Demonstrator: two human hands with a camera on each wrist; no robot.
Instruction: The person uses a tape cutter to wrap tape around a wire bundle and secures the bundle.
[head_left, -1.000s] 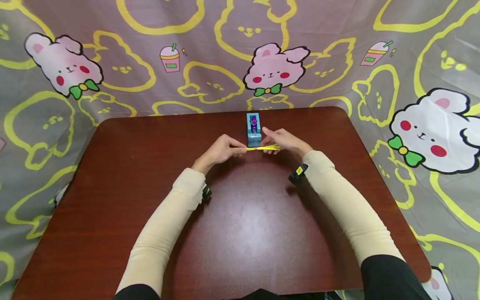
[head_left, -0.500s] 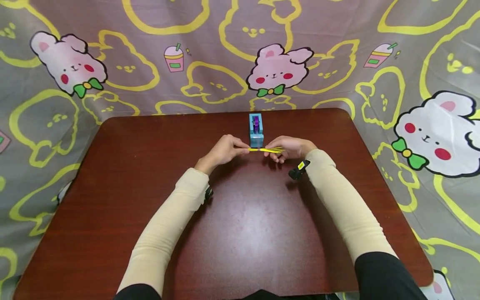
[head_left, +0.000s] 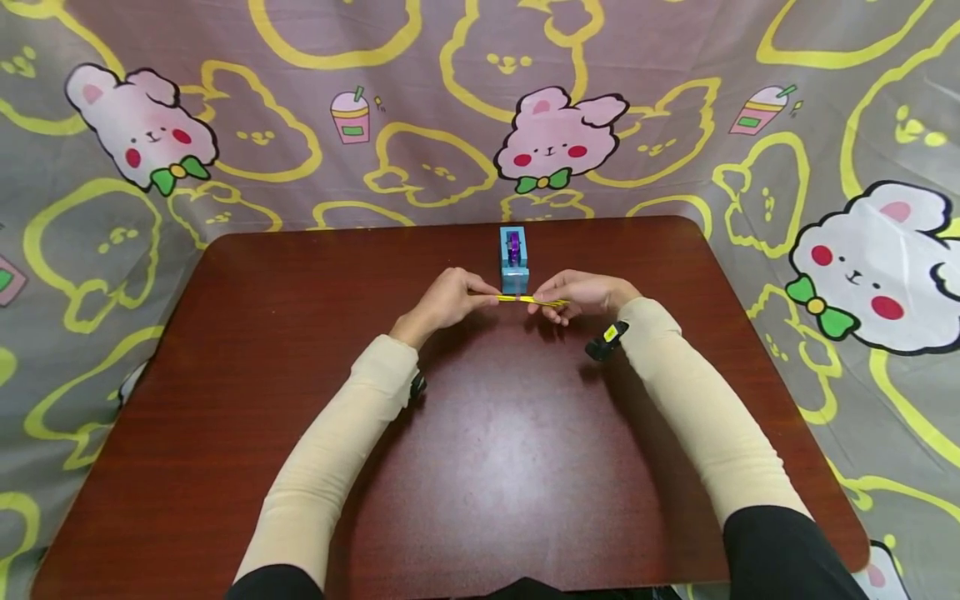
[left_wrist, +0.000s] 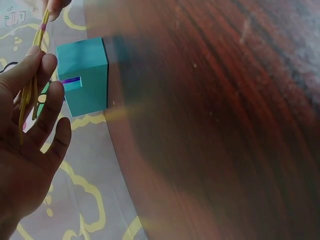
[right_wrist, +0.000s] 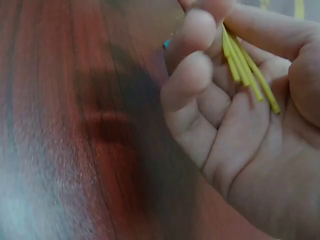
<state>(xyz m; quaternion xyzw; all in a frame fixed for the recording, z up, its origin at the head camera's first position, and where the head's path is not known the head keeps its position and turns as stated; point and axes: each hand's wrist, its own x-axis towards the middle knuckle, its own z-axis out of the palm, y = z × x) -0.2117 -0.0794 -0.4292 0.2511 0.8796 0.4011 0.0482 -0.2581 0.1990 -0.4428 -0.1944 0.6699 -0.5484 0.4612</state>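
Observation:
A bundle of thin yellow strands [head_left: 510, 298] lies crosswise between my hands, just in front of a blue tape dispenser [head_left: 514, 279] with a purple tape roll [head_left: 513, 247]. A purplish band [left_wrist: 44, 26] circles the strands near their middle. My left hand [head_left: 450, 298] pinches one end between thumb and fingers; that end runs over the palm in the left wrist view. With thumb and fingertips my right hand [head_left: 588, 293] pinches the bundle right of the band. Loose strand ends [right_wrist: 247, 72] fan out over its palm, while its fingertips are partly cut off in that view.
The dispenser stands at the back of the dark red-brown table [head_left: 480, 467], near its far edge. A patterned cloth [head_left: 420, 108] hangs behind and at both sides. Black wrist cameras [head_left: 607, 341] sit by both sleeves.
My right thumb has come down from beside the dispenser onto the strands, and that hand now pinches them near the band. The left hand keeps its pinch. The head view has shifted slightly.

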